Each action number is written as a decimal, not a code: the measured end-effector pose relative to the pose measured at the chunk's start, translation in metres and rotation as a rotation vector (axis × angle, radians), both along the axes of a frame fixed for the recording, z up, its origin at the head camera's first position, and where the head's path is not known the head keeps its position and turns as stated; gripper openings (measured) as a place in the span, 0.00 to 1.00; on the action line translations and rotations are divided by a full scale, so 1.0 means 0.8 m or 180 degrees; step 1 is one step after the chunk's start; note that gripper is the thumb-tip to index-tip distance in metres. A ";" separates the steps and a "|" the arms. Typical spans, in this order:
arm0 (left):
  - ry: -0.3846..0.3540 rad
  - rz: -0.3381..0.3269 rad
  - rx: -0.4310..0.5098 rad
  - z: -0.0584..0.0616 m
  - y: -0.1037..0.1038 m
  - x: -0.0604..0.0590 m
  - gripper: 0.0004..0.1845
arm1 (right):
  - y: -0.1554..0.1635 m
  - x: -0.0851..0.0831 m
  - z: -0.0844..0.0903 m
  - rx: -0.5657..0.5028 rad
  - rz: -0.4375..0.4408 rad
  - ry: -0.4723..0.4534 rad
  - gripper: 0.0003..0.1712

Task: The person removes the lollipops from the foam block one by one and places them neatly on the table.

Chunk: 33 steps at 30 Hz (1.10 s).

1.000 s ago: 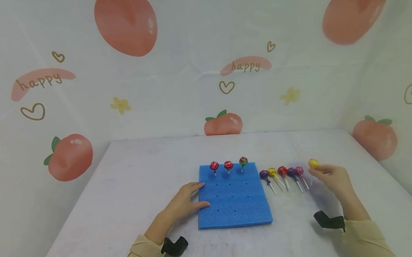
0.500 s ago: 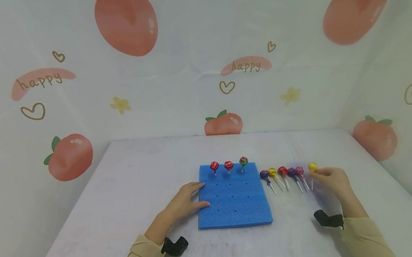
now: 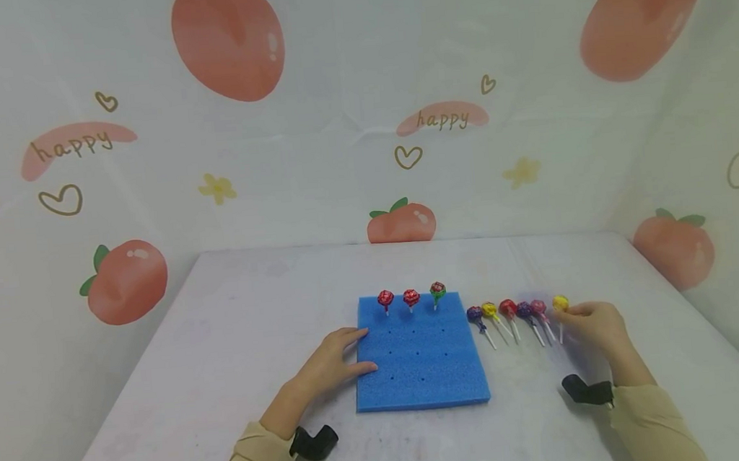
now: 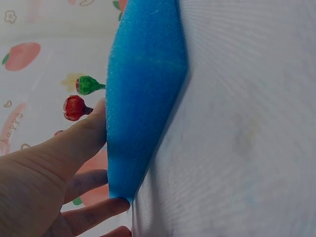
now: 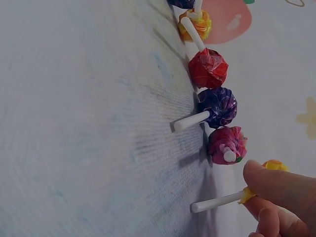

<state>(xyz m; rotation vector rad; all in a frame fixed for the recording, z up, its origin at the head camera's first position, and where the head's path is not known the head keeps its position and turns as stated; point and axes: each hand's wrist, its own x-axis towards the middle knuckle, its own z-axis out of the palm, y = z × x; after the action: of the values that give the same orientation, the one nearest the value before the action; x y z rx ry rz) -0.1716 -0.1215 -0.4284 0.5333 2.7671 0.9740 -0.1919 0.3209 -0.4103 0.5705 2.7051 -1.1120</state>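
Observation:
A blue foam pad (image 3: 420, 353) with rows of small holes lies on the white table (image 3: 236, 357). Three lollipops (image 3: 410, 298) stand upright in its far row. My left hand (image 3: 334, 363) rests with straight fingers on the pad's left edge (image 4: 143, 98). Several lollipops (image 3: 509, 313) lie in a row to the right of the pad. My right hand (image 3: 595, 325) pinches the yellow lollipop (image 3: 560, 304) at the row's right end, just below its head (image 5: 274, 165), the stick (image 5: 217, 201) pointing down at the table.
The table is backed by a white curtain printed with peaches and "happy" (image 3: 442, 118). Bare tabletop surrounds the pad on the left and at the front. Black wrist mounts (image 3: 311, 441) sit on both sleeves.
My right hand has lowered the yellow lollipop and shifted it slightly left, closer to the row of lying lollipops. The left hand has stayed on the pad.

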 end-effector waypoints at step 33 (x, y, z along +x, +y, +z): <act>0.0008 0.0024 -0.0052 0.000 0.001 0.000 0.36 | 0.001 -0.008 -0.009 0.0284 0.0233 0.0155 0.28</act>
<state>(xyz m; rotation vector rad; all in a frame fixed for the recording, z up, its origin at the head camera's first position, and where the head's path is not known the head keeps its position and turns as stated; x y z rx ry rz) -0.1716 -0.1210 -0.4286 0.5224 2.7788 0.9521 -0.1981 0.3218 -0.4178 0.4586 2.8046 -1.0044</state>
